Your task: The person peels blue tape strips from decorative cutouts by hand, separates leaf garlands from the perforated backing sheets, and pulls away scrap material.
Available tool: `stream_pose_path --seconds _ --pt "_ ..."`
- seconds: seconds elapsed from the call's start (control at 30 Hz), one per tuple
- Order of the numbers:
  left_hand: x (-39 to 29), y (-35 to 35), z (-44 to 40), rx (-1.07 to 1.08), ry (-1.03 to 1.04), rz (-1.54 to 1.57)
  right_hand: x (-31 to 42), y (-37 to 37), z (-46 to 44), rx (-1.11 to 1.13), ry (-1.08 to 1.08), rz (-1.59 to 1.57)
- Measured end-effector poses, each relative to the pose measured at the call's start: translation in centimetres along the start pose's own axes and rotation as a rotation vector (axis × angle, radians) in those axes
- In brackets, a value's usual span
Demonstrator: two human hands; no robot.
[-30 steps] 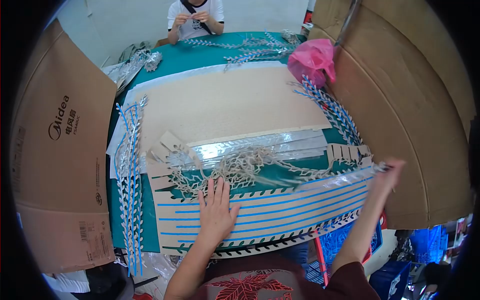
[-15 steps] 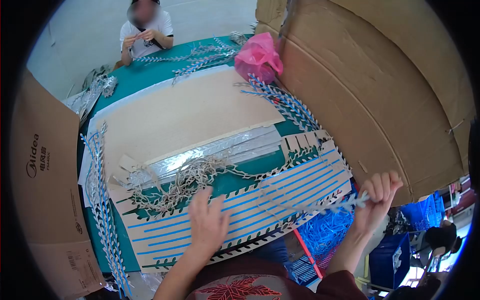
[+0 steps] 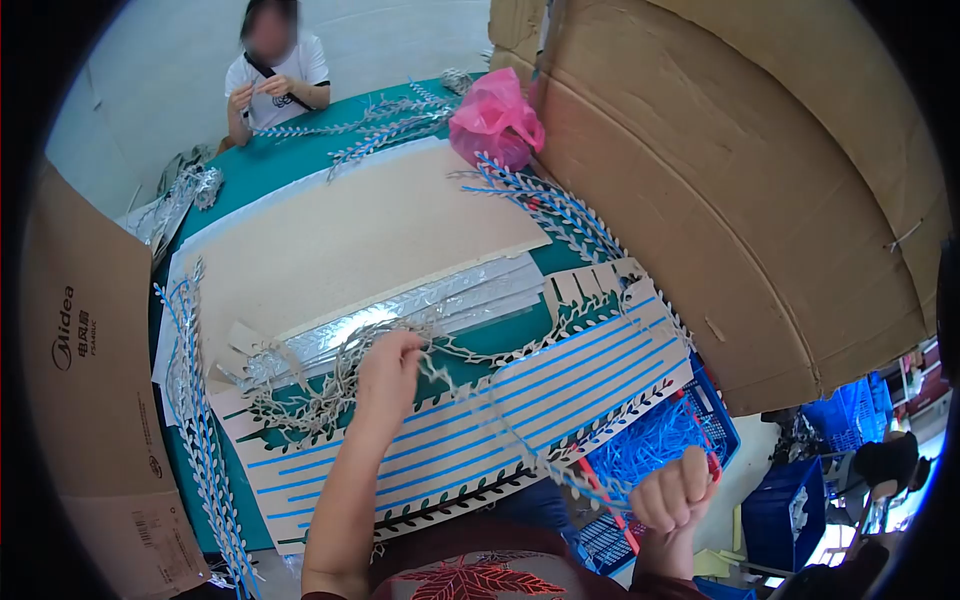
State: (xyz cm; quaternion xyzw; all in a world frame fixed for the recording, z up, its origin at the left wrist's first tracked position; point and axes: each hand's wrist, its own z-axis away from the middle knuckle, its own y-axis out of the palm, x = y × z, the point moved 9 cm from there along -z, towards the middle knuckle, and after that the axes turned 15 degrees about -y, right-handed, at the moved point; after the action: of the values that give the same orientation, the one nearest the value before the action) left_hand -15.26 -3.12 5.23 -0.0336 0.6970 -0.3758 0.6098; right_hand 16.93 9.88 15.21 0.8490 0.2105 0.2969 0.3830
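Note:
My left hand (image 3: 388,365) is closed on one end of a leafy strip (image 3: 465,393), just right of a tangled heap of pale cut-out scraps (image 3: 325,400). The strip hangs slack from there to my right hand (image 3: 674,492), whose fingers are curled round its other end, near the table's front right edge. Beneath both lies a beige sheet (image 3: 450,425) with several blue lines and leaf-shaped cut-outs. Behind the heap are shiny silver strips (image 3: 430,303) and a large plain beige sheet (image 3: 350,230).
Leafy strips (image 3: 205,440) lie along the left edge, others (image 3: 560,205) at the right by a pink bag (image 3: 500,120). Cardboard (image 3: 700,200) stands at the right, a box (image 3: 90,380) at the left. A basket (image 3: 715,400) holds blue strips. A person (image 3: 275,80) sits opposite.
The view has swung to the right. My left hand has gone from lying open on the sheet to gripping the strip. My right hand has come down and nearer with its end.

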Motion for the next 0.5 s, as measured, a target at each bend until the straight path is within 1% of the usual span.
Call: stream_pose_path --seconds 0.03,0.07,0.17,0.2,0.23,0.27,0.3,0.33,0.37,0.43,0.47,0.5 --pt "-0.8 -1.6 0.5 -0.236 0.065 -0.191 0.5 -0.7 0.3 -0.088 -0.046 -0.019" --pt "-2.5 -2.9 1.4 -0.471 0.132 -0.380 0.5 -0.8 0.6 -0.104 -0.041 -0.009" --pt "-5.6 0.3 4.9 -0.270 0.223 -0.368 -2.1 0.4 0.9 0.055 0.067 -0.052" --pt "-4.9 2.9 5.6 -0.007 0.049 -0.353 -3.3 0.9 1.3 0.163 0.164 -0.090" --pt "-3.5 5.3 6.8 0.254 -0.127 -0.335 -4.6 1.6 1.4 0.206 0.205 -0.116" --pt "-2.7 6.8 7.8 0.359 -0.114 -0.351 -5.9 2.5 1.6 0.254 0.246 -0.144" --pt "-1.6 8.5 8.6 0.464 -0.102 -0.366 -6.8 2.8 2.2 0.216 0.300 -0.146" --pt "-0.8 9.9 9.2 0.568 -0.091 -0.378 -7.7 3.3 2.5 0.267 0.362 -0.119" --pt "-1.1 9.8 9.1 0.537 -0.069 -0.367 -8.6 3.7 3.0 0.314 0.421 -0.092" --pt "-1.4 9.3 9.2 0.475 -0.030 -0.344 -9.8 4.4 2.7 0.459 0.434 0.039" --pt "-1.1 8.9 8.9 0.457 -0.081 -0.271 -10.2 4.7 2.7 0.537 0.441 0.103" --pt "-0.6 8.5 8.5 0.436 -0.130 -0.200 -10.7 3.8 3.3 0.489 0.521 0.119"
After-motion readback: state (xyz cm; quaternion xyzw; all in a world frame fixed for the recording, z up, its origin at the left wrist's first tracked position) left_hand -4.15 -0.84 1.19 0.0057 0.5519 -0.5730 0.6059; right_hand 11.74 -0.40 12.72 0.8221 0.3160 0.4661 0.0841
